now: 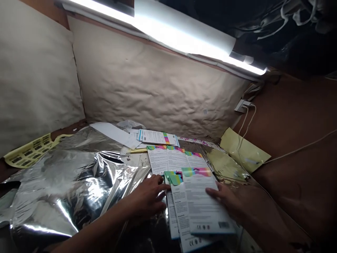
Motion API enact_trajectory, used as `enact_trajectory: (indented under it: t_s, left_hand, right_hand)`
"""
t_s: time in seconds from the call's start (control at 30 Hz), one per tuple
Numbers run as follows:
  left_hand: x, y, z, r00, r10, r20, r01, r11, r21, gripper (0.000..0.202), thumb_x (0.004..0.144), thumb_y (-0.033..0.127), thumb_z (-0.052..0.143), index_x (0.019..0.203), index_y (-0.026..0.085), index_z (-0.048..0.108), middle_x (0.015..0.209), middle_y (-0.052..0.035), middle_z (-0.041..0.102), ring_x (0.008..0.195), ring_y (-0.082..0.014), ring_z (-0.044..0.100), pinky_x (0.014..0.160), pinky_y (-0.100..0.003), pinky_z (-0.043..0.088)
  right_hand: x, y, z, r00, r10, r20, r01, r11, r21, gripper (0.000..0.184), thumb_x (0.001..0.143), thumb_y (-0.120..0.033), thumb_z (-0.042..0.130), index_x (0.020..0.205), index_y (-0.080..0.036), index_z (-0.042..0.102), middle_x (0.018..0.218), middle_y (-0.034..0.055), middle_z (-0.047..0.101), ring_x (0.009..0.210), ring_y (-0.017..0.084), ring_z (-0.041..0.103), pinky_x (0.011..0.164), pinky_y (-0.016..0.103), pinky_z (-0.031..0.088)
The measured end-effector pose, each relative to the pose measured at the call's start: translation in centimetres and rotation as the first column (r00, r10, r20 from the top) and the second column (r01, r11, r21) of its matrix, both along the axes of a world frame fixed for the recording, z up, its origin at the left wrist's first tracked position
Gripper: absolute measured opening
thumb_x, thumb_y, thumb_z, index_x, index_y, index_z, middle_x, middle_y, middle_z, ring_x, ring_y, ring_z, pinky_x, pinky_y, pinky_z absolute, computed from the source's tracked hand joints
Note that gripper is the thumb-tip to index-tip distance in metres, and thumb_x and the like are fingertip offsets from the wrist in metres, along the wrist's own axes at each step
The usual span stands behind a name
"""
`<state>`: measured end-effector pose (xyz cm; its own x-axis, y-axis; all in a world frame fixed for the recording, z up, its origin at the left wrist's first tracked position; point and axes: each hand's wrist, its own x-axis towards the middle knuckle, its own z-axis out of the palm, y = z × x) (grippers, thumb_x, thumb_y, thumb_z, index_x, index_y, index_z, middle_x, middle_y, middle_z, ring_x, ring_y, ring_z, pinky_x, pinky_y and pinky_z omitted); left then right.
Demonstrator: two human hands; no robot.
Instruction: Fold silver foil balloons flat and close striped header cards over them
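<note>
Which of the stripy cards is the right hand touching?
The top card of the front stack, under the right hand: it lies over the others, and its rainbow strip shows whole.

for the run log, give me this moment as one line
left hand: beside printed card stack | right hand: on top card | nearby: crinkled silver foil

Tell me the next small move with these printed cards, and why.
Probably nudge the stack square: the cards underneath stick out unevenly past the top printed card, your left hand sits at their left edge, and your right hand rests on top.
</note>
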<state>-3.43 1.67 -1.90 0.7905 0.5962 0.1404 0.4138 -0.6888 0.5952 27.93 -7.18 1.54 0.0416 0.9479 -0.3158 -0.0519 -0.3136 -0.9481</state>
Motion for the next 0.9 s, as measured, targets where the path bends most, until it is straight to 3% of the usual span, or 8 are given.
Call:
enact_trajectory:
  t_s: [0.13, 0.2, 0.3, 0.37, 0.5, 0.63, 0.77, 0.9]
  left_hand:
    - [0.9, -0.8, 0.2, 0.972, 0.121, 0.202, -0.050, 0.944, -0.327, 0.046, 0.076, 0.028, 0.072, 0.120, 0.026, 0.058, 0.120, -0.0093, 0.060, 0.113, -0.0299, 0.055, 0.095, -0.043, 0.045]
    - [1.6, -1.0, 0.4, 0.923, 0.219, 0.318, 0.031, 0.779, -0.626, 0.056, 0.074, 0.032, 0.076, 0.123, 0.024, 0.050, 0.120, -0.0122, 0.061, 0.108, -0.0287, 0.060, 0.090, -0.042, 0.049]
    - [2.8, -1.6, 0.6, 0.792, 0.497, 0.355, 0.143, 0.413, -0.899, 0.086, 0.065, 0.031, 0.086, 0.135, 0.023, 0.036, 0.122, -0.0173, 0.060, 0.101, -0.0292, 0.066, 0.085, -0.044, 0.053]
    - [3.4, -2.2, 0.9, 0.706, 0.577, 0.410, 0.275, 0.311, -0.910, 0.089, 0.062, 0.028, 0.089, 0.136, 0.022, 0.039, 0.122, -0.0182, 0.062, 0.103, -0.0312, 0.067, 0.087, -0.045, 0.053]
    - [3.9, -3.2, 1.4, 0.675, 0.476, 0.563, 0.480, 0.296, -0.826, 0.059, 0.068, 0.030, 0.085, 0.120, 0.015, 0.062, 0.115, -0.0190, 0.069, 0.108, -0.0357, 0.066, 0.093, -0.047, 0.051]
    - [3.7, -2.4, 1.0, 0.629, 0.578, 0.519, 0.387, 0.346, -0.855, 0.057, 0.059, 0.024, 0.089, 0.111, 0.012, 0.069, 0.108, -0.0186, 0.072, 0.104, -0.0372, 0.067, 0.093, -0.048, 0.052]
    - [3.3, -1.1, 0.2, 0.574, 0.658, 0.487, 0.330, 0.359, -0.873, 0.054, 0.060, 0.020, 0.087, 0.108, 0.009, 0.068, 0.107, -0.0197, 0.073, 0.099, -0.0372, 0.069, 0.090, -0.049, 0.054]
    - [3.0, -1.1, 0.7, 0.527, 0.657, 0.539, 0.347, 0.412, -0.842, 0.050, 0.062, 0.025, 0.087, 0.105, 0.010, 0.068, 0.107, -0.0190, 0.073, 0.099, -0.0363, 0.069, 0.088, -0.047, 0.056]
  right_hand:
    - [-2.6, -1.1, -2.4, 0.987, -0.099, 0.126, 0.088, 0.992, 0.089, 0.050, 0.070, -0.038, 0.081, 0.112, -0.019, 0.063, 0.116, 0.0110, 0.072, 0.107, 0.034, 0.068, 0.094, 0.050, 0.053]
    - [-3.3, -1.1, -2.5, 0.984, -0.123, 0.126, 0.109, 0.988, 0.107, 0.049, 0.071, -0.039, 0.080, 0.113, -0.021, 0.062, 0.119, 0.0108, 0.071, 0.106, 0.034, 0.068, 0.094, 0.050, 0.053]
    - [-4.2, -1.0, -2.4, 0.993, -0.109, 0.035, 0.104, 0.986, 0.134, 0.047, 0.074, -0.040, 0.079, 0.114, -0.022, 0.061, 0.122, 0.0103, 0.069, 0.108, 0.034, 0.067, 0.092, 0.050, 0.054]
    - [-5.2, -1.0, -2.7, 0.993, -0.112, -0.029, 0.116, 0.978, 0.173, 0.048, 0.075, -0.040, 0.078, 0.115, -0.023, 0.059, 0.123, 0.0097, 0.069, 0.111, 0.035, 0.066, 0.092, 0.050, 0.055]
    - [-7.9, -0.3, -3.8, 0.989, -0.148, -0.028, 0.150, 0.946, 0.287, 0.056, 0.075, -0.043, 0.076, 0.125, -0.027, 0.056, 0.126, 0.0072, 0.068, 0.117, 0.036, 0.062, 0.092, 0.051, 0.055]
    - [-8.8, 1.1, -3.3, 0.978, -0.158, 0.136, 0.083, 0.895, 0.439, 0.064, 0.076, -0.048, 0.073, 0.135, -0.029, 0.053, 0.135, 0.0039, 0.062, 0.131, 0.037, 0.050, 0.102, 0.055, 0.049]
    - [-6.8, 1.9, -1.9, 0.814, -0.443, 0.375, 0.172, 0.801, 0.574, 0.067, 0.079, -0.056, 0.067, 0.139, -0.032, 0.050, 0.154, -0.0001, 0.040, 0.147, 0.032, 0.024, 0.122, 0.052, 0.018]
    - [-7.0, 1.6, -2.0, 0.946, -0.171, 0.277, 0.074, 0.942, 0.327, 0.071, 0.084, -0.068, 0.053, 0.145, -0.033, 0.043, 0.156, 0.0016, 0.038, 0.146, 0.035, 0.026, 0.118, 0.058, 0.024]
